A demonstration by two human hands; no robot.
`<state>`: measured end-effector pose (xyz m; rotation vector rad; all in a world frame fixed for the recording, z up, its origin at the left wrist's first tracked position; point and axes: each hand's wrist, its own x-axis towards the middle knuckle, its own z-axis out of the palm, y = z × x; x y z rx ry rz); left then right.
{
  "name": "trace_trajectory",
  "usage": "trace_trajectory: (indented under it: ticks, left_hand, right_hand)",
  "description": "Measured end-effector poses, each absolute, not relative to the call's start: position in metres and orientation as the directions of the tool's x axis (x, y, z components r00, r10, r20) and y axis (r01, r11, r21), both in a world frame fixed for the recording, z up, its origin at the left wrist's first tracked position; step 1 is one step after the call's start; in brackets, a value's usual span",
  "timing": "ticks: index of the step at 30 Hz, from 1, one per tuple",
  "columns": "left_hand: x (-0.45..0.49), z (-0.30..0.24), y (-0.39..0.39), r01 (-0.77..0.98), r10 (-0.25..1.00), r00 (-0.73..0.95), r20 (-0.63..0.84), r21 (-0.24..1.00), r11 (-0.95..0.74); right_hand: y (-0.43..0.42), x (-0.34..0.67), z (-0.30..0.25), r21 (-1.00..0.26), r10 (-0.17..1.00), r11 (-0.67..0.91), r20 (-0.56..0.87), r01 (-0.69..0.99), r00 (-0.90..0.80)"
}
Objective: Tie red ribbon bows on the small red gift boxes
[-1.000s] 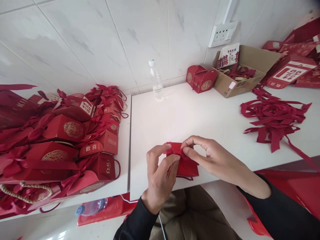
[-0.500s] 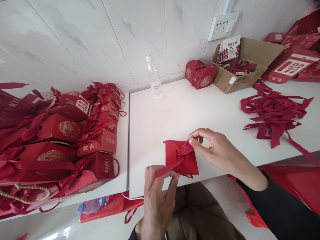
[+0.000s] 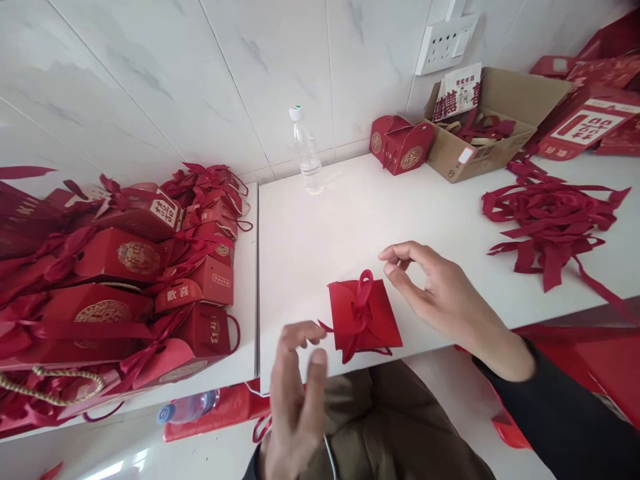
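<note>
My left hand (image 3: pixel 297 400) and right hand (image 3: pixel 443 293) flank the small, square red card box (image 3: pixel 386 307) near the white worktop's (image 3: pixel 310 250) edge, each grip parted. A nudge could tip it off; a slack knot could loosen its glossy dark-red ribbon (image 3: pixel 363 297).

A packing workroom, apparently: a ribbon-tied red box (image 3: pixel 379 323) lies on a white table (image 3: pixel 300 247) against marbled tiles (image 3: pixel 280 73), massed gift boxes (image 3: pixel 193 287) to this box's left, loose ribbons (image 3: pixel 550 212) and a cardboard carton (image 3: pixel 493 157) to its right.
</note>
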<state>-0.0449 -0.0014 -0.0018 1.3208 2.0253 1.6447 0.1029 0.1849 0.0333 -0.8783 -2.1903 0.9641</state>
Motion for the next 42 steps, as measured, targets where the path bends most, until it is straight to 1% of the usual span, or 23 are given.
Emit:
trace_trajectory:
  ticks: [2,3,5,7,9,11,14,19,21,23,26,28,30,31,32,33,34,35,36,37,39,40,42]
  left_hand:
    - [-0.060,0.001,0.013,0.423,0.681,-0.661,0.314,0.906,-0.006]
    - [-0.067,0.003,0.022,0.407,0.703,-0.655,0.279,0.913,0.017]
    - [-0.076,0.007,0.042,0.400,0.804,-0.556,0.211,0.916,0.036]
    - [-0.079,0.012,0.061,0.385,0.898,-0.406,0.166,0.923,0.003]
    - [-0.076,0.016,0.074,0.375,0.942,-0.299,0.156,0.926,-0.034]
    - [-0.071,0.017,0.081,0.375,0.946,-0.287,0.149,0.926,-0.032]
    - [-0.066,0.014,0.083,0.312,0.919,-0.379,0.113,0.950,0.012]
    - [-0.068,0.007,0.078,0.084,0.849,-0.527,0.033,0.996,0.014]
    - [-0.069,0.005,0.078,0.036,0.823,-0.568,0.021,0.999,-0.001]
    - [-0.070,0.005,0.078,0.011,0.794,-0.608,0.021,1.000,-0.018]
    - [-0.073,0.006,0.077,-0.039,0.738,-0.674,0.023,0.997,-0.067]
    - [-0.077,0.007,0.075,-0.073,0.732,-0.682,0.012,0.994,-0.085]
    - [-0.082,0.009,0.073,-0.043,0.733,-0.679,0.027,0.996,-0.077]
    - [-0.084,0.010,0.071,0.012,0.723,-0.689,0.056,0.998,-0.065]
    - [-0.086,0.012,0.070,0.086,0.708,-0.700,0.094,0.995,-0.048]
    - [-0.088,0.014,0.069,0.164,0.697,-0.705,0.134,0.986,-0.024]
    - [-0.089,0.016,0.068,0.237,0.704,-0.691,0.166,0.972,0.004]
    - [-0.089,0.018,0.067,0.301,0.736,-0.651,0.186,0.953,0.025]
    - [-0.089,0.019,0.067,0.353,0.786,-0.586,0.195,0.935,0.031]
    - [-0.087,0.020,0.067,0.395,0.839,-0.507,0.196,0.918,0.024]
    - [-0.083,0.021,0.068,0.456,0.913,-0.361,0.189,0.890,-0.004]
    - [-0.081,0.020,0.069,0.476,0.929,-0.322,0.184,0.879,-0.010]
    - [-0.077,0.019,0.071,0.498,0.935,-0.309,0.173,0.867,0.005]
  right_hand:
    - [0.173,0.111,0.038,-0.753,0.661,0.604,0.291,0.261,-0.691]
    - [0.167,0.114,0.039,-0.728,0.586,0.650,0.300,0.216,-0.753]
    - [0.156,0.115,0.037,-0.672,0.455,0.725,0.304,0.150,-0.837]
    - [0.149,0.113,0.032,-0.634,0.408,0.763,0.323,0.124,-0.854]
    - [0.146,0.110,0.026,-0.635,0.420,0.764,0.349,0.119,-0.838]
    - [0.146,0.109,0.021,-0.652,0.444,0.749,0.360,0.120,-0.821]
    - [0.146,0.113,0.019,-0.677,0.472,0.725,0.348,0.132,-0.810]
    - [0.141,0.125,0.023,-0.720,0.492,0.678,0.294,0.148,-0.820]
    - [0.139,0.130,0.025,-0.768,0.519,0.618,0.235,0.170,-0.822]
    - [0.139,0.135,0.026,-0.839,0.575,0.505,0.151,0.203,-0.804]
    - [0.144,0.140,0.021,-0.903,0.696,0.321,0.021,0.285,-0.718]
    - [0.149,0.140,0.016,-0.917,0.796,0.251,0.015,0.309,-0.605]
    - [0.150,0.138,0.013,-0.936,0.899,0.207,0.068,0.284,-0.433]
    - [0.149,0.138,0.014,-0.946,0.941,0.202,0.116,0.253,-0.318]
    - [0.146,0.137,0.016,-0.951,0.966,0.213,0.170,0.224,-0.197]
    - [0.142,0.137,0.019,-0.946,0.968,0.251,0.238,0.203,-0.084]
    - [0.137,0.137,0.022,-0.928,0.947,0.316,0.320,0.199,-0.013]
    - [0.131,0.137,0.025,-0.893,0.916,0.395,0.401,0.216,-0.017]
    - [0.125,0.136,0.028,-0.840,0.875,0.483,0.472,0.249,-0.106]
    - [0.120,0.135,0.029,-0.777,0.824,0.563,0.507,0.280,-0.251]
    - [0.111,0.128,0.028,-0.666,0.704,0.678,0.466,0.312,-0.535]
    - [0.109,0.124,0.025,-0.637,0.667,0.699,0.417,0.325,-0.618]
    - [0.107,0.115,0.020,-0.619,0.652,0.705,0.373,0.347,-0.660]
